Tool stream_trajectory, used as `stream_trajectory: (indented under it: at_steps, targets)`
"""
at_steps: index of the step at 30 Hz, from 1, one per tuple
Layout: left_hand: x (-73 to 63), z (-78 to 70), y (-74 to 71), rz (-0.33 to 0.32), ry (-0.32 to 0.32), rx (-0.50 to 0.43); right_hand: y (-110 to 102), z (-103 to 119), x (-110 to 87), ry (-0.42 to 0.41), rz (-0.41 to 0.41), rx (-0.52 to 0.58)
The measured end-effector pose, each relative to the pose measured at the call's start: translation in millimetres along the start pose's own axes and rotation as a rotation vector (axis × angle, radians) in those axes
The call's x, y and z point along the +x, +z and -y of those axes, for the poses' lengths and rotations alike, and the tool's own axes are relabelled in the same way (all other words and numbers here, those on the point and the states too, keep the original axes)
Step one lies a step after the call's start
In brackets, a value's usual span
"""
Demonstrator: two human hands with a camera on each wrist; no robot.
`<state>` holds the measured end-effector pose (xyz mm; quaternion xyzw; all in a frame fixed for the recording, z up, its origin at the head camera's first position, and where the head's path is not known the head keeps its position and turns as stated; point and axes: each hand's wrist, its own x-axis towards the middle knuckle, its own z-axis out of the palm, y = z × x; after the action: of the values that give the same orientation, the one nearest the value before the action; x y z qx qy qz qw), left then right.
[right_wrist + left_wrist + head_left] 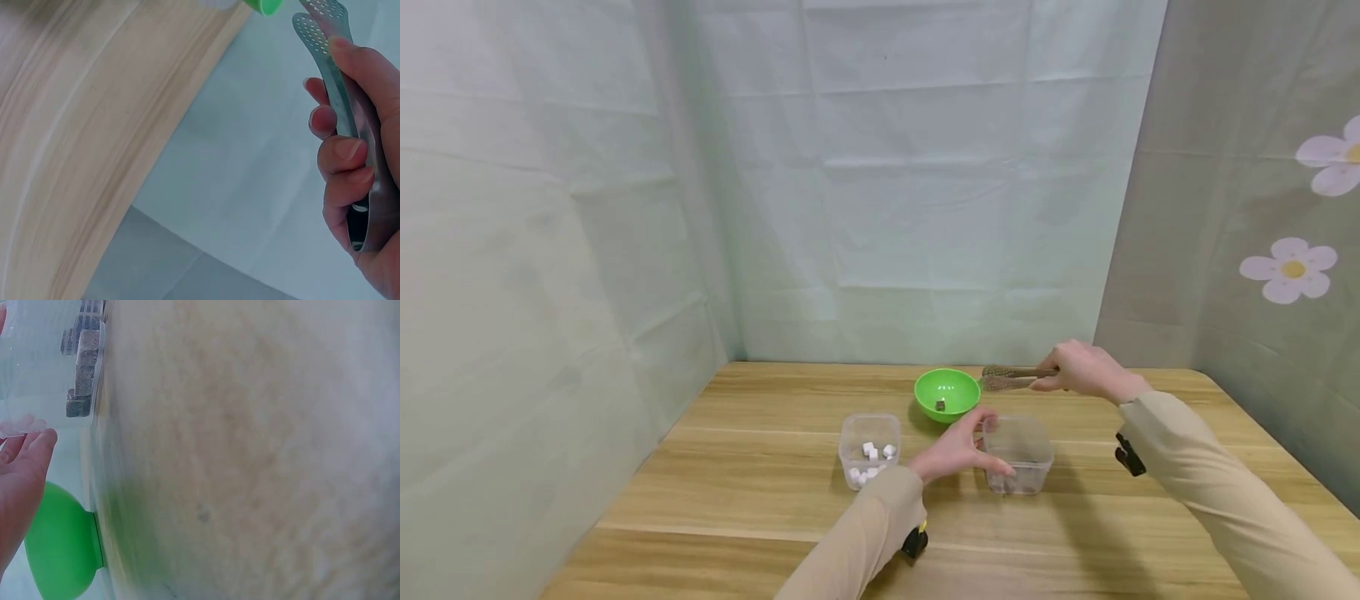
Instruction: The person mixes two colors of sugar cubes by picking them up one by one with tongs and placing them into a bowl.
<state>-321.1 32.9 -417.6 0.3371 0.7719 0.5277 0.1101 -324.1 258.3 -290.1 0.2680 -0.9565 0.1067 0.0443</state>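
My left hand [957,451] holds a clear plastic container [1024,454] by its left side, thumb at the near corner and fingers at the far one. Several dark speckled cubes [87,353] lie at its bottom in the left wrist view. Above the table at the right, my right hand [1086,371] grips metal tongs [340,94] with perforated ends. The tips point left, close beside a green bowl [947,384], stand slightly apart and show nothing between them. One dark cube [940,405] sits in the bowl.
Left of my left hand stands a second clear container [847,439] with several white cubes [872,454]. All stand on a wooden table [760,467]. Pale curtains [925,208] hang behind and on both sides, the right one printed with white flowers [1292,269].
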Motion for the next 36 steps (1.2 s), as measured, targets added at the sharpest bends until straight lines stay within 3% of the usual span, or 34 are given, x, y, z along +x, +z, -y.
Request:
stream_trajectory:
  at_steps: [7, 15, 26, 36]
  targets:
    - [0.9, -0.6, 0.5, -0.012, -0.019, 0.007, -13, -5, -23.3, -0.029, 0.008, 0.001]
    - [-0.8, 0.2, -1.8, -0.007, -0.018, 0.002, -24, -3, -39.2, -0.047, 0.069, 0.036]
    - [-0.9, 2.6, -3.3, -0.014, -0.020, 0.018, -17, 12, -34.3, -0.028, 0.246, 0.061]
    - [-0.8, 2.6, -2.3, -0.009, -0.020, -0.002, -6, 23, -23.6, 0.054, 0.356, 0.036]
